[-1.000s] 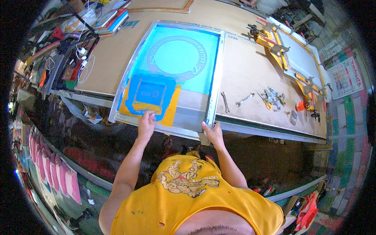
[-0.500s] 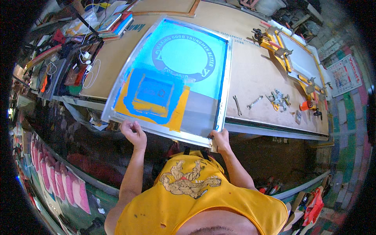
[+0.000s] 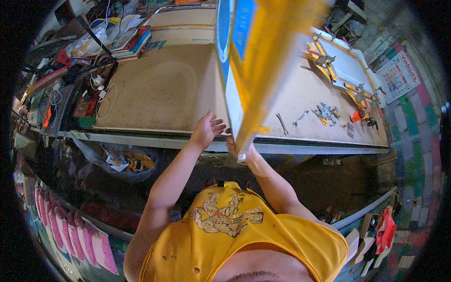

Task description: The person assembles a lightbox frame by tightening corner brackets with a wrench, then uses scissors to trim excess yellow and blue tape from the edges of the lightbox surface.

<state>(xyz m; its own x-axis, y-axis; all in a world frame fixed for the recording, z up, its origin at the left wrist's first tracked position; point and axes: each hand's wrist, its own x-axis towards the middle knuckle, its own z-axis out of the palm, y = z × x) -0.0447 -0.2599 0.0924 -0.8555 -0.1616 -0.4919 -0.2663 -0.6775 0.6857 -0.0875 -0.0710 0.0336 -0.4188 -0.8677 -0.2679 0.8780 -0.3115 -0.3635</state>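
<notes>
A screen printing frame [image 3: 242,94] stands tilted up on edge above the near side of the table, blurred along its upper part. Its blue mesh and yellow tape show at a steep angle. My right hand [image 3: 245,151] grips the frame's lower corner, with some fingers behind the frame. My left hand [image 3: 207,131] is off the frame, just left of that corner, its fingers spread and holding nothing.
The brown board-topped table [image 3: 155,89] spans the front. Wrenches [image 3: 282,123] and a pile of metal clamps [image 3: 325,113] lie right, near a clamped yellow frame [image 3: 329,70]. Books [image 3: 131,44] and white cables [image 3: 107,101] are left; pink-filled bags [image 3: 77,230] stand lower left.
The printing frame has swung from nearly flat, facing me, to upright on edge. My left hand has let go of it and moved right; my right hand has shifted left with its corner.
</notes>
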